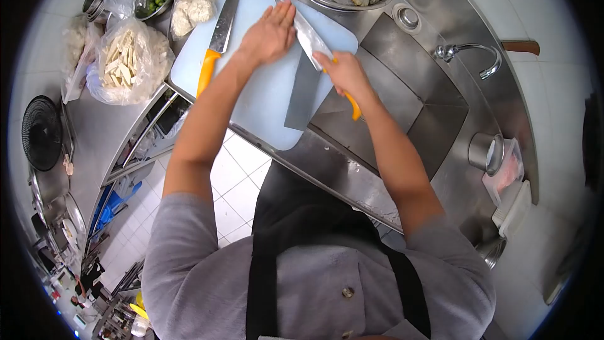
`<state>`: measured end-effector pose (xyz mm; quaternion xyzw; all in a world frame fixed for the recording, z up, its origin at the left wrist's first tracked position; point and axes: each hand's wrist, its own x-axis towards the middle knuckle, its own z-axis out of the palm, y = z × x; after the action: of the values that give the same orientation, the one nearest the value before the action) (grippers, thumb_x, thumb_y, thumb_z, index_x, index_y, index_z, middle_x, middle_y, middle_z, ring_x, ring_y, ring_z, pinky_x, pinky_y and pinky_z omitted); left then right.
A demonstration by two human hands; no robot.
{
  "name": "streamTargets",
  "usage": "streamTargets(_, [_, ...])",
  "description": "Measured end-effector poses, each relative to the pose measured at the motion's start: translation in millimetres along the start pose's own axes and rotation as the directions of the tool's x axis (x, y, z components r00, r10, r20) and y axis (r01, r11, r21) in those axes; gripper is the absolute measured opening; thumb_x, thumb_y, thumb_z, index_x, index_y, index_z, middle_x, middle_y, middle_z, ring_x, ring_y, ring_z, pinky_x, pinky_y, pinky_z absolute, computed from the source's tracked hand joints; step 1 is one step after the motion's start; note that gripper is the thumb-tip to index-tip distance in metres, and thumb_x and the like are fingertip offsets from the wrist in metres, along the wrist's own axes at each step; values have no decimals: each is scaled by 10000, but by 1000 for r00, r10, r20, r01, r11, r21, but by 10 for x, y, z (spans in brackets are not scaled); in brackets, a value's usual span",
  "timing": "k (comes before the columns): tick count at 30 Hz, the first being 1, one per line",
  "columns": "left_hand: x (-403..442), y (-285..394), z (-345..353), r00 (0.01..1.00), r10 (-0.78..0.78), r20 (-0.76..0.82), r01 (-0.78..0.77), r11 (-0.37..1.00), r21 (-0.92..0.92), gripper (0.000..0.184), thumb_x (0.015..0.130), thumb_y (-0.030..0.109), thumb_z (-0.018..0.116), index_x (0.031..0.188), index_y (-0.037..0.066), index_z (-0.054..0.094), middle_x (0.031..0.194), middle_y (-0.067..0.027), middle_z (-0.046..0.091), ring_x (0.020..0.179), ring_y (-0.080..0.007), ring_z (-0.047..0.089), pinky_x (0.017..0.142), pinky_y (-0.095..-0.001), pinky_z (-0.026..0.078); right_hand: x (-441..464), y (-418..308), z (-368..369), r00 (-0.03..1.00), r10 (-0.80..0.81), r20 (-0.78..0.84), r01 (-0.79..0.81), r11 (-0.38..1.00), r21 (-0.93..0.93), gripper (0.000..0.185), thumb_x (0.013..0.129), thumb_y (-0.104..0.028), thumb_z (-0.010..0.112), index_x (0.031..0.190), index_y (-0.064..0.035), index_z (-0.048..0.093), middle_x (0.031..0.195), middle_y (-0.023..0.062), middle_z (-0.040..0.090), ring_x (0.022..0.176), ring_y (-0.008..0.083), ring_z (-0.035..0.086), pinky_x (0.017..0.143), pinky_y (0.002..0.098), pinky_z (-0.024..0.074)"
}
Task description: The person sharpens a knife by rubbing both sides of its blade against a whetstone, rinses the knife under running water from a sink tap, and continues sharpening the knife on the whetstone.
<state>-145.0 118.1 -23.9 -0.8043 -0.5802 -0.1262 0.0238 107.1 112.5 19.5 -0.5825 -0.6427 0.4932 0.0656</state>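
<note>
– Why's your L hand [269,33] lying flat, fingers tog., near the front of the knife [308,39]?
– Prob. you're steadying it over the grey slab [303,93] on the board [255,106], w/ your R hand [348,75] gripping the yellow handle [355,109].

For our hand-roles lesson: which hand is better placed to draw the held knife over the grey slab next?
Probably the right hand: it grips the knife by its yellow handle, while the left hand has fingers at the blade.

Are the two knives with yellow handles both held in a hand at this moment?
No, the right hand holds one knife, but the other knife lies on the cutting board.
</note>
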Motion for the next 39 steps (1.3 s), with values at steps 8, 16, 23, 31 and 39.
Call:
streamTargets(8, [-592, 798, -173, 996, 81, 47, -77, 994, -75, 614, 1040, 219, 562, 1536, -128, 459, 1603, -301, 475, 1530, -393, 434, 1302, -492, 299, -918, 446, 100, 998, 69, -3, -69, 998, 12, 629, 1010, -569, 679, 851, 39, 667, 629, 162, 629, 483, 254, 633, 511, 425, 508])
streamTargets(16, [-826, 1661, -264, 997, -27, -74, 16, 989, -147, 590, 1027, 221, 576, 1457, -177, 511, 1513, -371, 530, 1423, -463, 533, 1254, -508, 364, -1396, 950, -123, 999, 44, 6, -43, 994, -102, 611, 1006, -545, 701, 836, 42, 680, 642, 171, 652, 529, 265, 662, 548, 434, 513])
streamTargets(23, [-1341, 2256, -385, 1000, -23, -5, 21, 977, -210, 566, 1070, 252, 494, 1404, -200, 555, 1479, -385, 557, 1404, -467, 555, 1243, -512, 368, -2103, 1282, -153, 993, 39, 108, -39, 999, -2, 578, 1037, -508, 679, 812, 23, 641, 540, 99, 580, 404, 192, 572, 437, 378, 454])
streamTargets(31, [-1046, 2007, -331, 997, -66, -28, 60, 985, -164, 549, 1036, 207, 545, 1426, -180, 546, 1483, -374, 558, 1393, -457, 569, 1231, -507, 390, -1847, 1006, -253, 995, 31, 93, -34, 999, 32, 565, 1034, -481, 694, 768, 10, 614, 524, 60, 564, 389, 167, 554, 401, 349, 428])
streamTargets(39, [-776, 1685, -237, 998, -43, -49, 36, 991, -129, 537, 1038, 215, 551, 1421, -161, 562, 1492, -360, 560, 1388, -467, 575, 1226, -509, 402, -1483, 928, -188, 995, 70, 77, -77, 993, 94, 568, 1021, -486, 707, 782, 23, 629, 541, 81, 563, 383, 176, 534, 401, 369, 411])
